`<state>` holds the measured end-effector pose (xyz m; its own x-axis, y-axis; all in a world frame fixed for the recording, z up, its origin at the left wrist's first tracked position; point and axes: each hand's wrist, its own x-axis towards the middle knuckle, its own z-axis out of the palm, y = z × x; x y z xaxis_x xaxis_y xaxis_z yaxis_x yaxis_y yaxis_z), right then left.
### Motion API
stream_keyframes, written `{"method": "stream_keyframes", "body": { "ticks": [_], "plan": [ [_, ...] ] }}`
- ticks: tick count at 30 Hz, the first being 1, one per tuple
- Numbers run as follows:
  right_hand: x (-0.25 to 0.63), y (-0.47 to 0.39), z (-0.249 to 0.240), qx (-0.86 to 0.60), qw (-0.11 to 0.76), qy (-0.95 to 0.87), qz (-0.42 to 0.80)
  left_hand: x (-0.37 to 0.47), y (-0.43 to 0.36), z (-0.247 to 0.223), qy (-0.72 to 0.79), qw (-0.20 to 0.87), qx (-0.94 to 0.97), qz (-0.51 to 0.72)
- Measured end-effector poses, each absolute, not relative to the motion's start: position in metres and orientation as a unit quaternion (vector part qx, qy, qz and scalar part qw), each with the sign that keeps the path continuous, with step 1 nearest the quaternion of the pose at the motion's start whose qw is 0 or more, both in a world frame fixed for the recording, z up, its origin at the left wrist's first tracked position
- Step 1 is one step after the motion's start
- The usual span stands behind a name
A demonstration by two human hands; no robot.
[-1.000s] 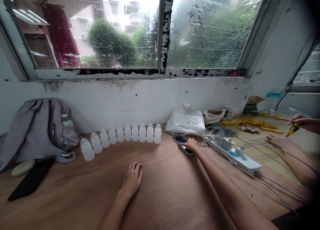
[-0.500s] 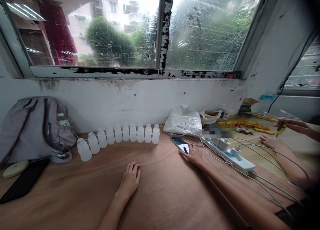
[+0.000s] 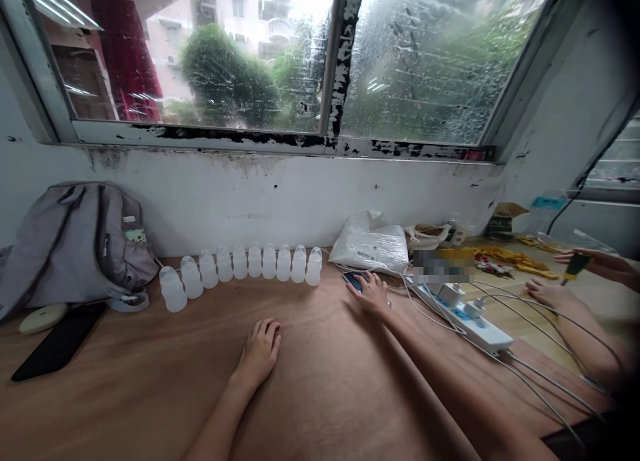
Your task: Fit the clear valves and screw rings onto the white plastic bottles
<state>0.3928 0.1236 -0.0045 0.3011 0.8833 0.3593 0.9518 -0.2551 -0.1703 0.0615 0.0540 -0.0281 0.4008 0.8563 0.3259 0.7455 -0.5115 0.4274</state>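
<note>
right hand [image 3: 371, 293] fingers lie spread flat over the phone [image 3: 352, 280]; left hand [image 3: 260, 351] open on table [image 3: 150, 374].

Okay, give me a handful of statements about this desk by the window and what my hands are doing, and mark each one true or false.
1. The right hand rests on a phone lying on the wooden table. True.
2. The left hand grips one of the small white bottles. False: it lies flat on bare table, apart from the row of bottles.
3. The bottles stand in a row along the wall. True.
4. The grey backpack lies at the right end of the table. False: it leans at the left end.
5. Another person's hand at far right holds a screwdriver. True.
6. The power strip has nothing plugged in. False: white plugs and cables sit in it.
</note>
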Motion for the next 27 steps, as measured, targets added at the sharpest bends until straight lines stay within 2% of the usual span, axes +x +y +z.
{"method": "stream_keyframes", "body": {
  "ticks": [2, 4, 7, 9, 13, 19, 22, 27],
  "plan": [
    [0.362, 0.123, -0.001, -0.73, 0.231, -0.634, -0.112, 0.061, 0.054, -0.028, 0.476, 0.118, 0.828, 0.273],
    [0.325, 0.113, -0.003, -0.669, 0.261, -0.691, -0.078, 0.057, 0.056, -0.026, 0.46, 0.134, 0.829, 0.29],
    [0.265, 0.091, -0.011, -0.587, 0.277, -0.761, -0.023, 0.045, 0.065, -0.025, 0.43, 0.149, 0.839, 0.299],
    [0.231, 0.078, -0.018, -0.542, 0.26, -0.798, -0.024, 0.033, 0.074, -0.027, 0.457, 0.123, 0.828, 0.301],
    [0.196, 0.065, -0.029, -0.548, 0.23, -0.804, -0.025, 0.013, 0.085, -0.034, 0.591, 0.016, 0.75, 0.298],
    [0.196, 0.066, -0.034, -0.563, 0.211, -0.799, 0.002, 0.015, 0.077, -0.035, 0.612, -0.041, 0.756, 0.229],
    [0.192, 0.067, -0.031, -0.567, 0.216, -0.795, -0.011, 0.017, 0.074, -0.035, 0.605, -0.037, 0.767, 0.212],
    [0.178, 0.073, -0.026, -0.6, 0.204, -0.772, -0.055, 0.014, 0.079, -0.041, 0.535, 0.039, 0.818, 0.208]
  ]
}}
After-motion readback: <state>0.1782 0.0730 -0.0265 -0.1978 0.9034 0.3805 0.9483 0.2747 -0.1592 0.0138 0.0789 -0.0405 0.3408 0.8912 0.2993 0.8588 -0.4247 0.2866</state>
